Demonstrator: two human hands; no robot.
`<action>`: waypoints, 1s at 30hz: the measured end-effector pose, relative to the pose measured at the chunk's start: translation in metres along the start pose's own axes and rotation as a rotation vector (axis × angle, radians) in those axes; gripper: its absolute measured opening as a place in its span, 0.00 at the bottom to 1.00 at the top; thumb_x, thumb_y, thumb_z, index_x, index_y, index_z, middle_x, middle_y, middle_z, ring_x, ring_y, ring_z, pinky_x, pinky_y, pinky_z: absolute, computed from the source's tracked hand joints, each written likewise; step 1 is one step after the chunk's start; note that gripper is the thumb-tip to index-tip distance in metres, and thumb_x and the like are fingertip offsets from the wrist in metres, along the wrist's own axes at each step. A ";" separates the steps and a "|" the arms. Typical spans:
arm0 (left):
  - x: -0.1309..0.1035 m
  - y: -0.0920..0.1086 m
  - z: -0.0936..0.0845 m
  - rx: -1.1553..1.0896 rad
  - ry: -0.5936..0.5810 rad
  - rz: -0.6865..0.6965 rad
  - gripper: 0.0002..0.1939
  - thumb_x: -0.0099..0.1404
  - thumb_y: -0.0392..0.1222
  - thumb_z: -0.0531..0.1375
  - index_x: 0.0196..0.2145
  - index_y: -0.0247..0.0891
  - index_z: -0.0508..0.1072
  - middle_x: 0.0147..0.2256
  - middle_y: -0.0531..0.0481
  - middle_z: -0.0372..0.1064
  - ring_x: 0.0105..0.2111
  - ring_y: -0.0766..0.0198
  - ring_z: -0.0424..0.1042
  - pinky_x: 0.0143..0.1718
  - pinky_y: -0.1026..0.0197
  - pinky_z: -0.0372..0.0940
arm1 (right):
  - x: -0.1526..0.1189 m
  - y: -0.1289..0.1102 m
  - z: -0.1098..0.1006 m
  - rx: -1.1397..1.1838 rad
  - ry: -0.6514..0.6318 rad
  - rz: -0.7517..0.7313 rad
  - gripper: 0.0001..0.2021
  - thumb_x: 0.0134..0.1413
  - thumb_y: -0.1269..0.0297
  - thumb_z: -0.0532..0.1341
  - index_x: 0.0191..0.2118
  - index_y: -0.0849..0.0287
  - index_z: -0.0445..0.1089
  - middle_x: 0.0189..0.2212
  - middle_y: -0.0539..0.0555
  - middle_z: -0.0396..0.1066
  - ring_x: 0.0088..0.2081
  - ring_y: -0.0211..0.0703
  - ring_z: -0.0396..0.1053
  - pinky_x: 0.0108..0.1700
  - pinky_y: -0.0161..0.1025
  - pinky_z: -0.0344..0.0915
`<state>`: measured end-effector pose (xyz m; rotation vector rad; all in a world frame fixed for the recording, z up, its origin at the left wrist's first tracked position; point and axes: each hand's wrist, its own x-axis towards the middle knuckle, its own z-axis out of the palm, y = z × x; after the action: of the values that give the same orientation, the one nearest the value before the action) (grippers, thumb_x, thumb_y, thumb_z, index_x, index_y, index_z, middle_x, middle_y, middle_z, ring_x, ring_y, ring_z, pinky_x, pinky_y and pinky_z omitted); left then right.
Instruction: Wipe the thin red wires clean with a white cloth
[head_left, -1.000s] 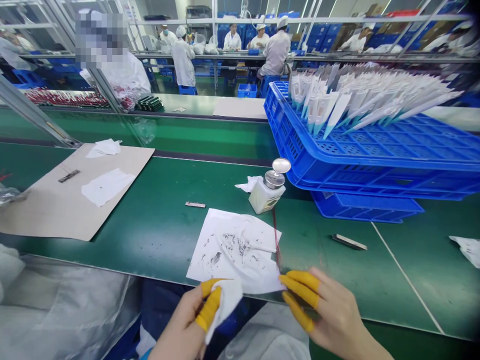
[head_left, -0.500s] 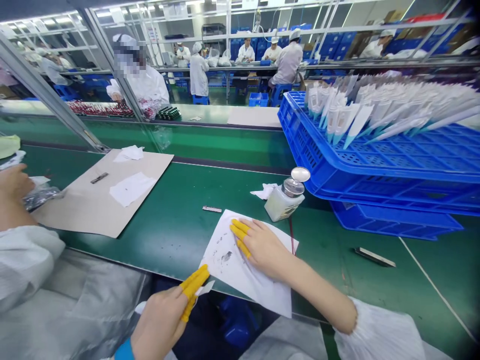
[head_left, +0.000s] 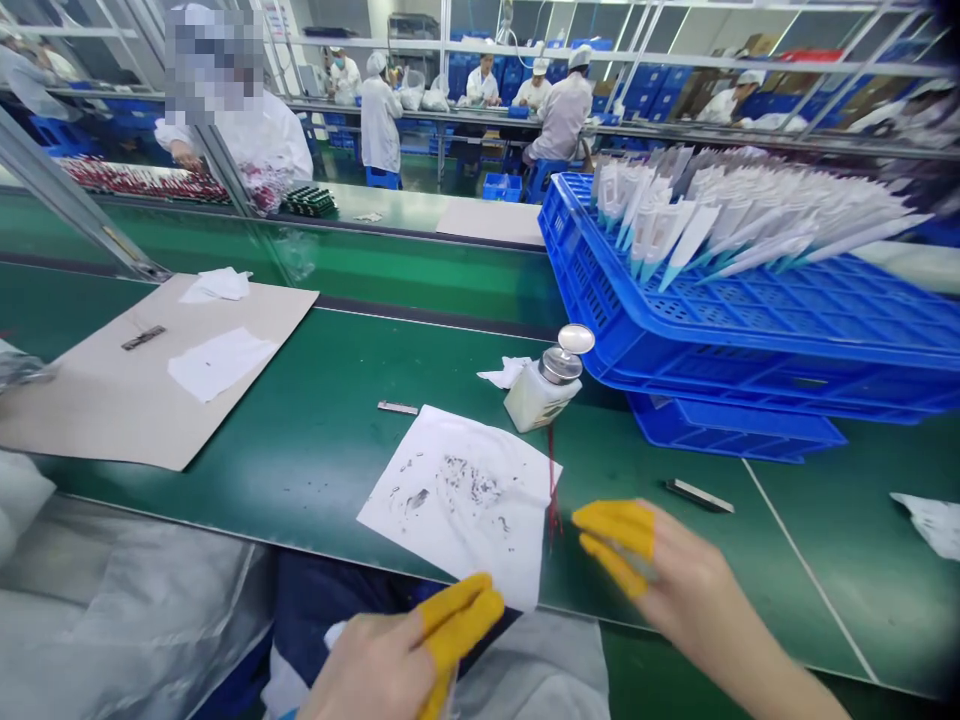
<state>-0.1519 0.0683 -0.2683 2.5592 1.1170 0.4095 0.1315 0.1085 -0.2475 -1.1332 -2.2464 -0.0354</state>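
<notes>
The left hand (head_left: 401, 640), fingers bunched on what I cannot tell, is nearer, at the near edge of the roughly square sheet (head_left: 469, 515) lying ahead of it, while the right hand (head_left: 667, 555), fingertips together, grasp unclear, is just rightward, off the sheet it touched half a second ago.

We are on a factory floor: people (head_left: 381, 125) in white coats and caps line long worktops (head_left: 330, 370), with blue crates (head_left: 720, 335) about.
</notes>
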 end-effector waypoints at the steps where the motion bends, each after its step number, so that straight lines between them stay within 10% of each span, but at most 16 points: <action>1: 0.015 0.007 0.001 0.028 -0.100 -0.024 0.22 0.59 0.31 0.47 0.46 0.44 0.71 0.39 0.50 0.76 0.25 0.63 0.75 0.24 0.65 0.70 | -0.012 -0.003 0.004 -0.043 -0.005 -0.003 0.10 0.60 0.69 0.53 0.40 0.57 0.71 0.31 0.54 0.75 0.33 0.40 0.73 0.37 0.37 0.74; 5: 0.075 0.029 0.004 0.087 -0.317 -0.050 0.33 0.56 0.24 0.46 0.59 0.41 0.56 0.59 0.47 0.57 0.35 0.60 0.75 0.32 0.57 0.73 | -0.046 -0.015 0.026 -0.228 0.011 0.016 0.11 0.60 0.71 0.52 0.40 0.64 0.72 0.32 0.58 0.74 0.33 0.43 0.71 0.34 0.40 0.73; 9: 0.106 0.031 0.018 0.213 -0.371 0.011 0.27 0.63 0.27 0.44 0.59 0.36 0.54 0.53 0.38 0.64 0.31 0.59 0.74 0.27 0.57 0.71 | -0.058 -0.023 0.038 -0.318 -0.008 0.003 0.14 0.61 0.69 0.51 0.37 0.68 0.73 0.34 0.62 0.74 0.34 0.48 0.69 0.31 0.42 0.70; 23: 0.112 0.029 0.024 0.238 -0.477 0.002 0.20 0.64 0.28 0.43 0.49 0.35 0.66 0.34 0.43 0.71 0.32 0.55 0.72 0.26 0.57 0.70 | -0.100 -0.028 0.049 -0.069 0.241 -0.047 0.18 0.59 0.78 0.48 0.32 0.55 0.72 0.25 0.51 0.76 0.31 0.42 0.72 0.30 0.37 0.68; 30: 0.109 0.029 0.027 0.234 -0.451 -0.010 0.22 0.64 0.28 0.43 0.52 0.36 0.65 0.37 0.42 0.71 0.32 0.56 0.72 0.27 0.56 0.70 | -0.088 -0.022 -0.004 0.009 0.163 0.265 0.07 0.58 0.64 0.56 0.42 0.55 0.67 0.27 0.52 0.73 0.23 0.41 0.71 0.21 0.35 0.68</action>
<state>-0.0517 0.1265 -0.2666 2.6465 1.0518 -0.3093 0.1559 0.0303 -0.2856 -1.3630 -1.9378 -0.0094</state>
